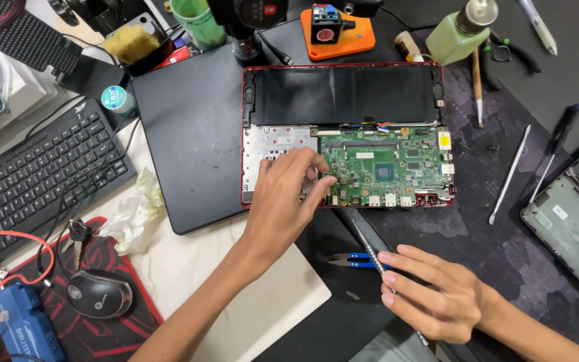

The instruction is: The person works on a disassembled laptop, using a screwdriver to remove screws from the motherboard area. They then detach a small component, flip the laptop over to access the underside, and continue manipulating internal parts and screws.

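Our left hand rests with curled fingers on the opened laptop, fingertips pinching at the metal plate beside the green board. Our right hand grips a screwdriver near blue tweezers on the table.

Bright, even overhead light; soft shadows, perhaps slight blur at edges.

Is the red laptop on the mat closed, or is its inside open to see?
Open. The red laptop has its bottom cover off: the black battery and green circuit board are exposed.
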